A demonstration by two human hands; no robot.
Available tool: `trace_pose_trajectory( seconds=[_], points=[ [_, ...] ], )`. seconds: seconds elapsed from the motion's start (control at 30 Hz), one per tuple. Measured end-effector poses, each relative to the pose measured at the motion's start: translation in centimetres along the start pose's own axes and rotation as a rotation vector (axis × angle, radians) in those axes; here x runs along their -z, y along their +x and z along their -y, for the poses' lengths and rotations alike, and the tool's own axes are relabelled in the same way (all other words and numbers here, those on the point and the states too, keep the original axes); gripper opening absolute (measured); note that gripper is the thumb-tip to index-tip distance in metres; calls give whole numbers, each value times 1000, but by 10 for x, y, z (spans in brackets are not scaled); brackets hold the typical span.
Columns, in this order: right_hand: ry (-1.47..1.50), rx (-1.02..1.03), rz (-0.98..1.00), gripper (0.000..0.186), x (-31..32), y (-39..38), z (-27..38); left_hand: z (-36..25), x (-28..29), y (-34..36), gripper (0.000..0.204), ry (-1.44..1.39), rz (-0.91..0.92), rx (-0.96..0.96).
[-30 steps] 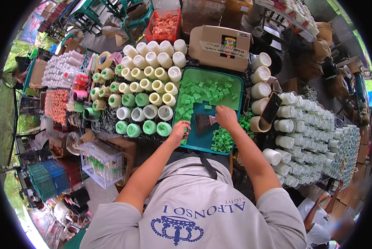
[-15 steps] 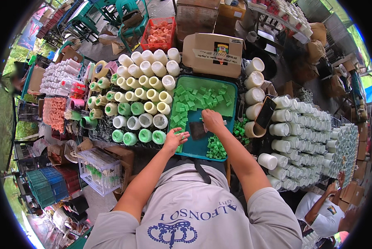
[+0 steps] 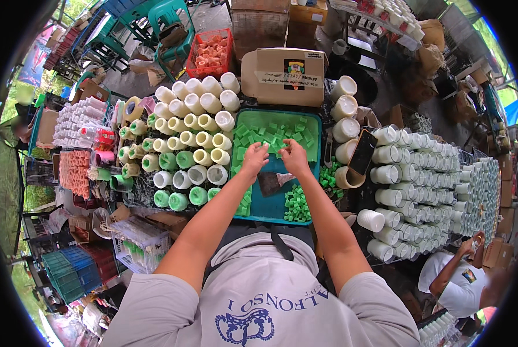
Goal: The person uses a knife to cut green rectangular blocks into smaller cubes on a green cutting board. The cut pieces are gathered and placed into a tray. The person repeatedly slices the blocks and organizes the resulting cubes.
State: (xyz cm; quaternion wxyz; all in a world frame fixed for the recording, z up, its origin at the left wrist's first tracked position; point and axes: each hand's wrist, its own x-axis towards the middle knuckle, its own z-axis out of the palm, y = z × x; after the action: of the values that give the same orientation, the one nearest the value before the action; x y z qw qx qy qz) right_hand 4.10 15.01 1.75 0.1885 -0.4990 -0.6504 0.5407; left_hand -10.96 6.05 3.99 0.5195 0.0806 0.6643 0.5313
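Note:
A teal tray (image 3: 270, 213) in front of me holds many small green wax-like cubes (image 3: 299, 139), loose at the far side and piled at the near right. My left hand (image 3: 255, 159) hovers over the tray's middle with its fingers drawn together. Just to its right, my right hand (image 3: 294, 157) is in a similar pinch, fingertips pointing at the left hand's. Whatever lies between the fingertips is too small to make out. A flat scraper (image 3: 268, 184) with a dark blade rests on the tray floor below the hands, touched by neither.
Rows of cream and green cylinders (image 3: 203, 139) stand left of the tray. Larger pale cylinders (image 3: 346, 130), a phone (image 3: 364, 151) and many glass cups (image 3: 389, 173) are on the right. A cardboard box (image 3: 282, 76) stands behind. A co-worker (image 3: 452, 277) sits at far right.
My right hand has left the scraper and moved up the tray. My left hand has gone from open at the tray's left edge to closed fingers over the cubes.

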Motion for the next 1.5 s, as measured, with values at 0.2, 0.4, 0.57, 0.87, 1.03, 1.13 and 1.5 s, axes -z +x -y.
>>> trace_pose_trajectory(
  seconds=[0.2,0.4,0.57,0.87,1.03,1.13,1.5],
  points=[
    [-478,294,-13,32,1,-32,-5,22,11,-25,53,92,100,89],
    [-909,552,121,38,20,-60,-25,87,73,-65,37,295,59,48],
    [-916,651,229,30,22,-55,-34,109,105,-78,41,481,2,-8],
    [-958,556,248,28,16,-49,-35,116,111,-93,44,573,-120,-110],
    [-966,533,173,28,9,-60,-30,130,103,-105,33,690,-203,-318],
    [-812,623,199,35,-19,-71,0,144,102,-114,25,655,-271,-365],
    [-824,991,511,84,-131,-117,-4,148,112,-145,32,705,-453,-42]
  ],
)
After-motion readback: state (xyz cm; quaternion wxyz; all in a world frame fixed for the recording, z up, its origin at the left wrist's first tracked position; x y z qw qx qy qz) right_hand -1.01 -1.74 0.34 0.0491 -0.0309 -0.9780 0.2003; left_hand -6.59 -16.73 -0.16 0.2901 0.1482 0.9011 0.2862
